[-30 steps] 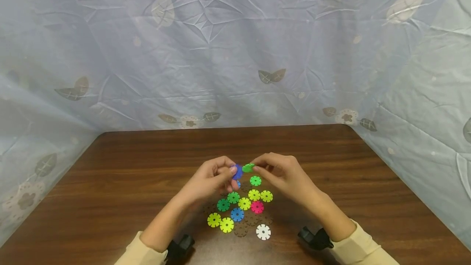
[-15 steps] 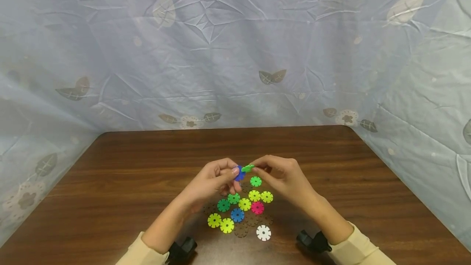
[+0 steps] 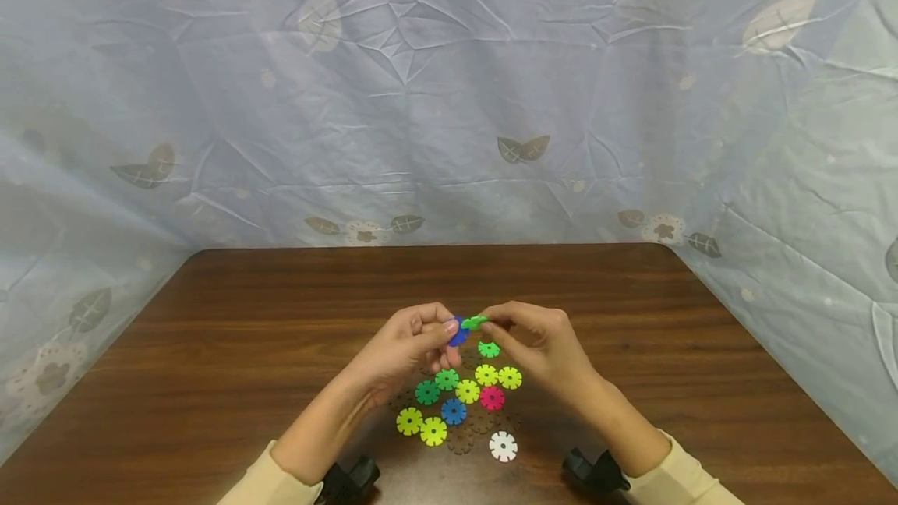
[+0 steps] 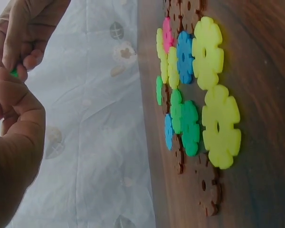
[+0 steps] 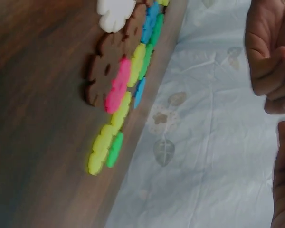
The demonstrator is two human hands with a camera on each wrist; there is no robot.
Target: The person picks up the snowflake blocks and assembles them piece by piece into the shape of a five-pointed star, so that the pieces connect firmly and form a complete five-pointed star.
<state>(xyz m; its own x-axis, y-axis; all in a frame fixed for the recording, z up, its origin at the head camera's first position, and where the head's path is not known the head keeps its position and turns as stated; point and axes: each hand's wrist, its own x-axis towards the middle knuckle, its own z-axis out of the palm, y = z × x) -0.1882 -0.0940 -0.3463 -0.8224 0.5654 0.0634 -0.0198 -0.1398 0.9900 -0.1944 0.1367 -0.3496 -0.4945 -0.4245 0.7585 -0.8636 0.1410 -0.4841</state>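
Above the table, my left hand (image 3: 410, 345) pinches a dark blue notched disc (image 3: 459, 332) between thumb and fingers. My right hand (image 3: 540, 337) pinches a bright green notched disc (image 3: 474, 323), seen nearly edge-on. The two discs meet at their edges, the green one set across the blue one's right upper rim. In the left wrist view both hands come together at the left edge, with only a sliver of green (image 4: 14, 73) showing between the fingers. The right wrist view shows a bit of blue and green at its right edge; fingers hide most of both discs.
Below the hands, loose notched discs lie flat on the wooden table (image 3: 281, 318): yellow (image 3: 433, 431), blue (image 3: 454, 411), pink (image 3: 492, 397), green (image 3: 427, 392), white (image 3: 503, 446) and several brown ones (image 4: 208, 185). A patterned cloth (image 3: 449, 100) hangs behind the table and along its sides.
The green disc, held slightly apart from the blue one a second ago, now meets its edge. The left hand has shifted slightly right; the discs on the table stay put.
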